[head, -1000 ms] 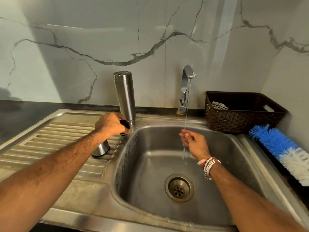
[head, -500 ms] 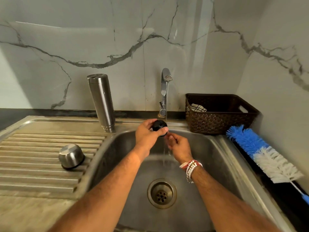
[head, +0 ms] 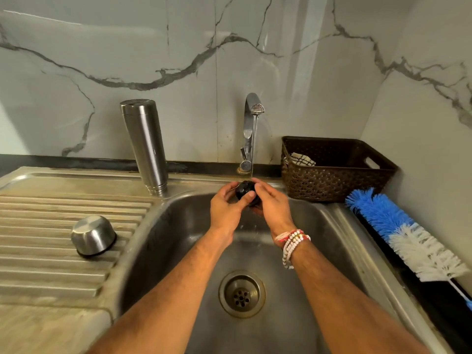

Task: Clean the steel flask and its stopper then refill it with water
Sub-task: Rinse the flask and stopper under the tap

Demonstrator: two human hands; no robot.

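Observation:
The black stopper (head: 245, 192) is held over the sink (head: 158, 241) under a thin stream from the tap (head: 251, 116). My left hand (head: 226, 209) grips it from the left, thumb across its front. My right hand (head: 272, 204) holds it from the right with fingers curled behind it. The steel flask (head: 145, 144) stands mouth-down at the back edge of the draining board, left of the tap. Its steel cup lid (head: 93, 236) lies upside down on the ribbed draining board (head: 38, 251).
A dark woven basket (head: 334, 175) with a checked cloth inside sits right of the tap. A blue and white bottle brush (head: 406, 233) lies along the right counter edge. The drain (head: 242, 293) is at the sink's middle. Marble wall behind.
My left hand carried the stopper from beside the flask to the running tap. My right hand moved up from the stream and now holds the stopper too.

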